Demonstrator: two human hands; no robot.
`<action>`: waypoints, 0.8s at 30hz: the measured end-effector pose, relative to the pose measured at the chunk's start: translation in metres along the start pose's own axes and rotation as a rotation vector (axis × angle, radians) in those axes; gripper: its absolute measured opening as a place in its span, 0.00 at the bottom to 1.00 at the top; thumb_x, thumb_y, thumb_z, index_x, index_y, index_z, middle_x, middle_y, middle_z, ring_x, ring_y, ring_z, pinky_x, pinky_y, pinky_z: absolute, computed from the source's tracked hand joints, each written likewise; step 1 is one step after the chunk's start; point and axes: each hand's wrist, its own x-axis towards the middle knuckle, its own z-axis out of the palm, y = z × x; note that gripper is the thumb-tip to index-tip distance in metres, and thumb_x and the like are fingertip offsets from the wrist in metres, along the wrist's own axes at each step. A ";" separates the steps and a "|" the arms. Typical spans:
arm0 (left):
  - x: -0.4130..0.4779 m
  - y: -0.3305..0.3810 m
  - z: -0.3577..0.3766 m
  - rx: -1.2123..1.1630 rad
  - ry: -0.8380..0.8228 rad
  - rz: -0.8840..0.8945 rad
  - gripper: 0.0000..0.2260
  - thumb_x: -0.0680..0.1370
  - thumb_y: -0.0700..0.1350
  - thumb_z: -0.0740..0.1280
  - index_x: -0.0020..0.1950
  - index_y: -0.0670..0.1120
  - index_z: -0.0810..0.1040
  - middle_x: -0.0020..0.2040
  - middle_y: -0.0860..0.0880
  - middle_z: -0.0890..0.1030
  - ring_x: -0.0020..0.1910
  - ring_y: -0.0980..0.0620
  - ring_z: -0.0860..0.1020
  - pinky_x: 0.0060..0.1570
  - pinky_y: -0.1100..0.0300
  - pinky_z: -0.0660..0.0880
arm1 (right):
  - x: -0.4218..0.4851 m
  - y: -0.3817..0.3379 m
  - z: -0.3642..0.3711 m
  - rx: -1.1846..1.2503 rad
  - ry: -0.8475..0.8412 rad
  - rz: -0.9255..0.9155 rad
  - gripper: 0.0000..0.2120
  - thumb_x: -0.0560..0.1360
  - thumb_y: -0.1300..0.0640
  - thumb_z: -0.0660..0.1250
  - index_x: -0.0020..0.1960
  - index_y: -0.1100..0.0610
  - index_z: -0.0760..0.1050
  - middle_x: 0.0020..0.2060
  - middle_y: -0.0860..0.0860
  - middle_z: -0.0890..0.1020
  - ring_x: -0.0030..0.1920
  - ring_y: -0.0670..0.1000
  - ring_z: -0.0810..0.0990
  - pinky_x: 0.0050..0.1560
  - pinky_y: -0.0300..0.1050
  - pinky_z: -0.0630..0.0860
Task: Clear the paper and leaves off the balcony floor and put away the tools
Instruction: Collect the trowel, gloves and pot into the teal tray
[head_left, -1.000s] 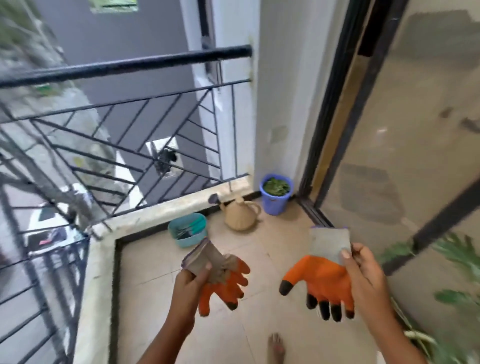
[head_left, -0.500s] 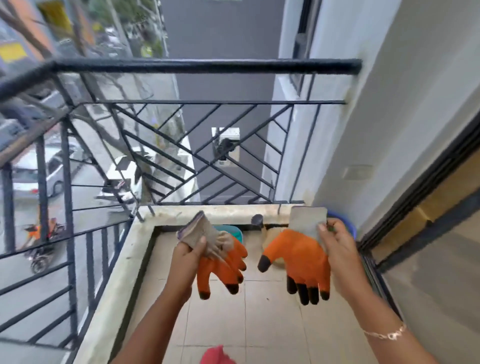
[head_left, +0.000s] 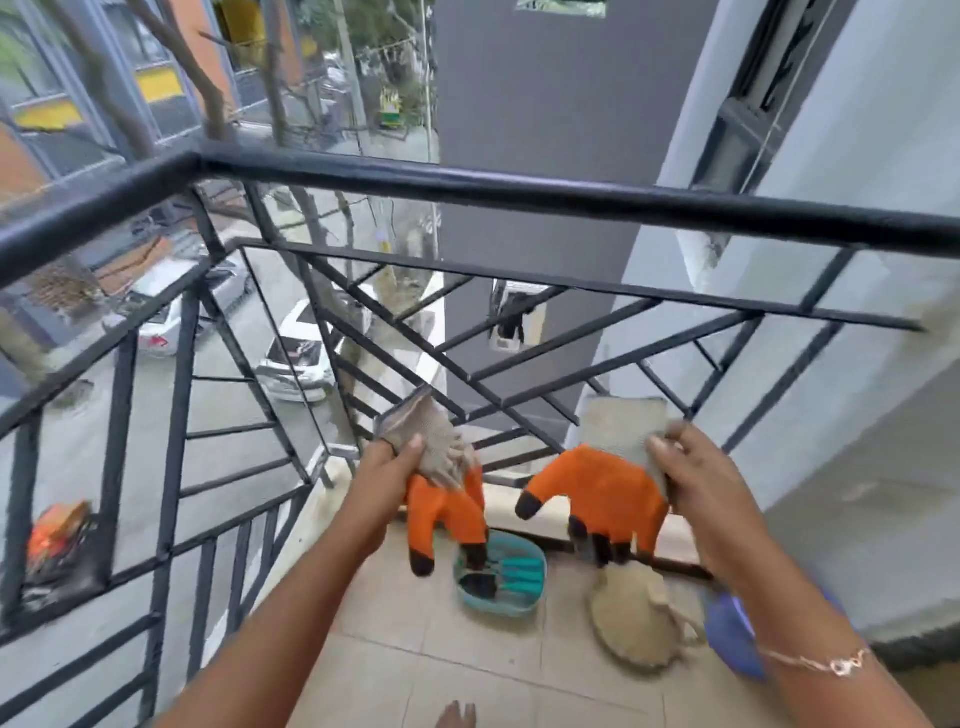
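Gloves (head_left: 597, 488) hang fingers-down: orange coated, black fingertips, grey knit cuffs.

Orange-coated grey knit glove (head_left: 447, 512), 6 o'clock: woven cloth cuff, matt rubbery palm.
Matching glove (head_left: 602, 488), 5 o'clock: same.
Black metal railing (head_left: 467, 189): painted, slight sheen.
Teal plastic basin (head_left: 498, 608): smooth.
Beige floor tiles (head_left: 415, 675): smooth, matt.

Balcony edge is closed by a black metal railing (head_left: 519, 195), with diagonal bars set under the top rail. The floor (head_left: 415, 670) is laid in pale beige tiles. A white wall (head_left: 857, 312) is seen at right, a dark window (head_left: 753, 104) set high in it. A grey wall (head_left: 545, 130) is seen beyond the railing. Below left, a street (head_left: 218, 415) and a white car (head_left: 296, 358) are lit by even daylight.
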 end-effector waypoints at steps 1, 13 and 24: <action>0.017 0.008 -0.004 0.033 -0.022 0.006 0.10 0.81 0.40 0.58 0.52 0.41 0.79 0.44 0.44 0.83 0.40 0.50 0.80 0.42 0.59 0.77 | 0.015 -0.004 0.007 -0.042 -0.059 -0.010 0.07 0.78 0.59 0.59 0.45 0.53 0.74 0.35 0.49 0.81 0.34 0.47 0.77 0.32 0.39 0.72; 0.131 0.086 -0.003 0.260 -0.168 0.146 0.12 0.80 0.39 0.60 0.40 0.48 0.77 0.35 0.48 0.78 0.36 0.49 0.75 0.39 0.56 0.71 | 0.112 -0.048 0.052 -0.030 -0.214 -0.139 0.04 0.78 0.61 0.62 0.47 0.55 0.74 0.38 0.53 0.81 0.38 0.48 0.78 0.39 0.42 0.72; 0.144 0.103 0.004 0.075 -0.526 0.172 0.08 0.74 0.40 0.67 0.52 0.43 0.78 0.43 0.54 0.83 0.43 0.57 0.80 0.46 0.62 0.76 | 0.140 -0.063 0.072 -0.226 0.056 -0.195 0.05 0.78 0.55 0.60 0.48 0.45 0.72 0.43 0.51 0.82 0.43 0.53 0.80 0.43 0.48 0.75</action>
